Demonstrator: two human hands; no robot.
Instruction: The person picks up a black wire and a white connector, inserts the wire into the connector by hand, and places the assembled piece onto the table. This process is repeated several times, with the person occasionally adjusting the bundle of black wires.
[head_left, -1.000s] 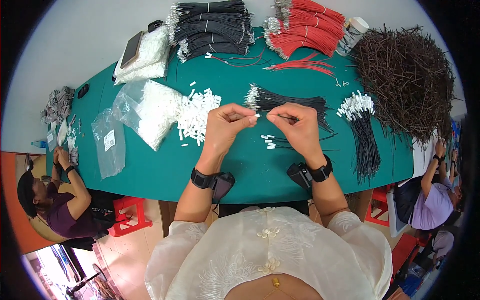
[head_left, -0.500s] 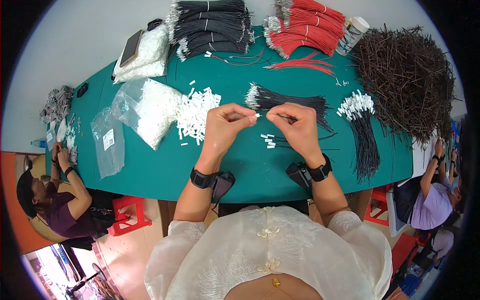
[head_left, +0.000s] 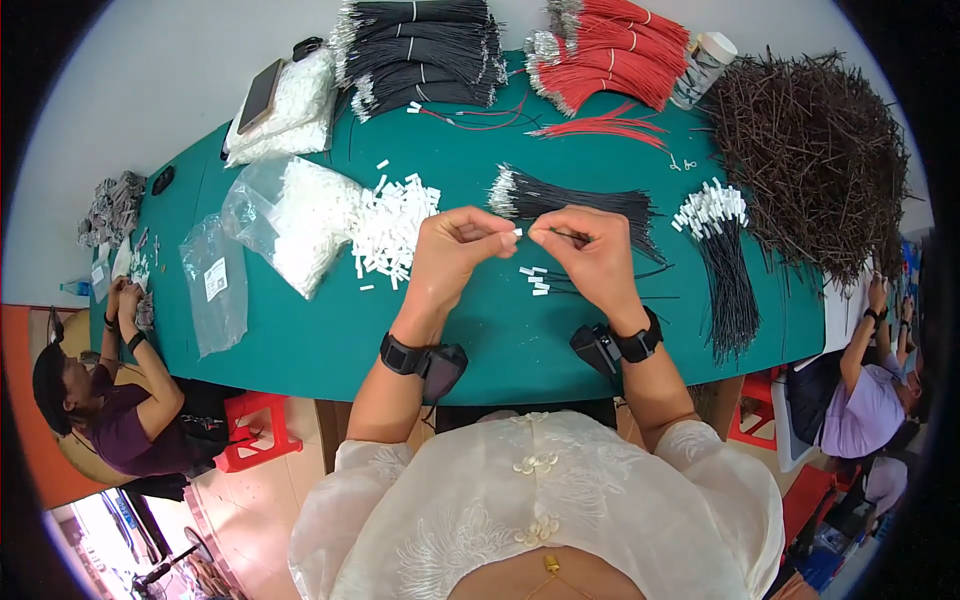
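Over the green table (head_left: 500, 350), my left hand (head_left: 455, 250) pinches a small white plastic connector (head_left: 515, 233) at its fingertips. My right hand (head_left: 590, 250) holds a thin black wire (head_left: 562, 234) whose end points at that connector, fingertips almost touching. A few loose white connectors (head_left: 535, 280) lie on the table just below my hands. Behind them lies a bundle of black wires (head_left: 570, 200) with stripped ends.
A heap of white connectors (head_left: 395, 225) spills from a clear bag (head_left: 290, 215) at left. Black wires fitted with white ends (head_left: 720, 250) lie at right beside a big dark wire pile (head_left: 815, 150). Black (head_left: 420, 50) and red (head_left: 600, 55) bundles lie at the back. Other people sit at both table ends.
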